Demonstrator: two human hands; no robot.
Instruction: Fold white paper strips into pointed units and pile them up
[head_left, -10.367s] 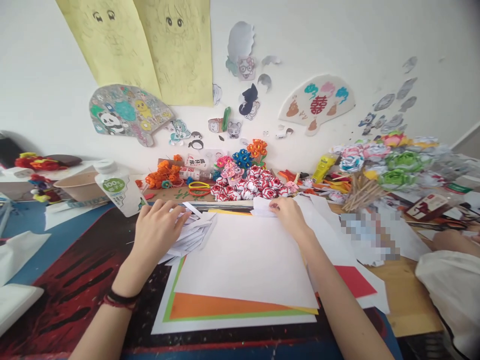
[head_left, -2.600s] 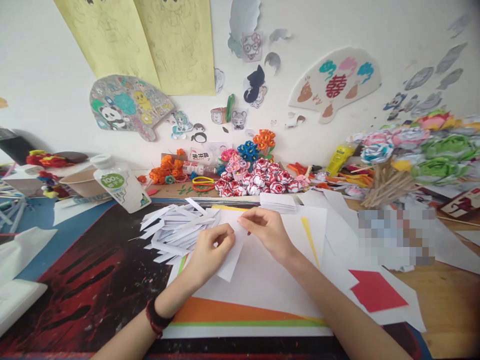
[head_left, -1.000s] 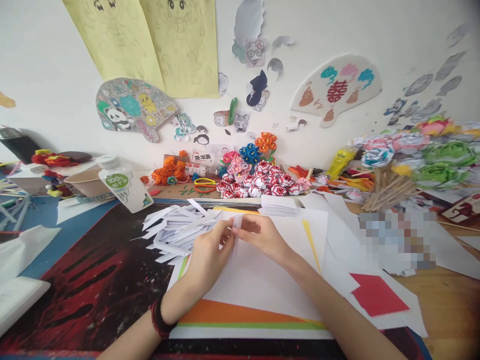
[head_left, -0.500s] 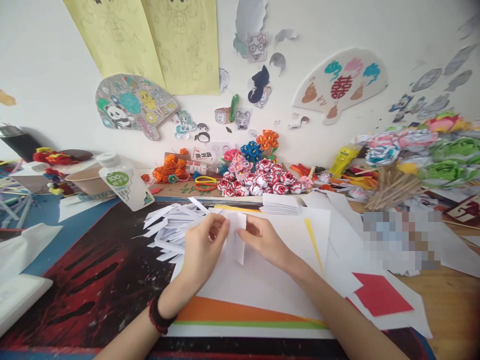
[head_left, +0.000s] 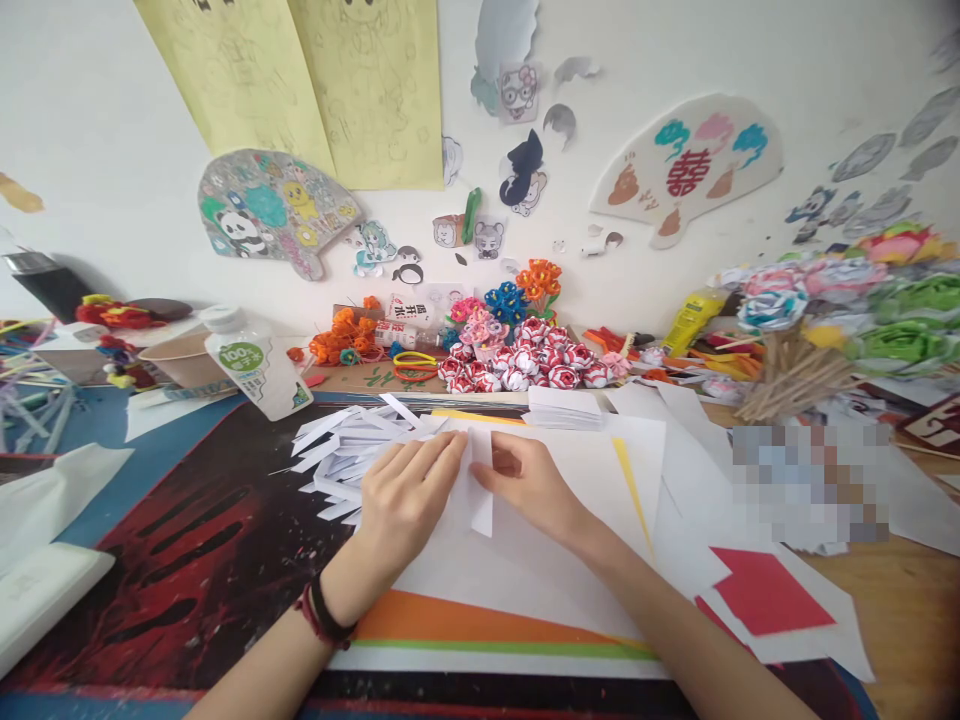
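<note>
A narrow folded strip of white paper (head_left: 482, 508) stands between my hands, its long side running away from me. My left hand (head_left: 411, 498) is closed, back of the hand up, with its fingertips at the strip's left edge. From the other side, my right hand (head_left: 531, 486) pinches the strip between thumb and curled fingers. Beneath both hands lies a large white sheet (head_left: 555, 570) on top of orange paper (head_left: 450, 618). Just left of my left hand is a heap of folded white paper strips (head_left: 337, 455).
Behind the sheet stand a stack of white paper pieces (head_left: 564, 408) and red-and-white paper flowers (head_left: 525, 360). A white bottle (head_left: 259, 365) leans at the left. To the right lie red paper (head_left: 776, 592) and a bundle of sticks (head_left: 795, 375). A wall closes off the back.
My left hand has turned over from a raised thumb-and-finger pinch to knuckles up, fingers flattened along the strip's left edge. My right hand stays nearly in place on the strip.
</note>
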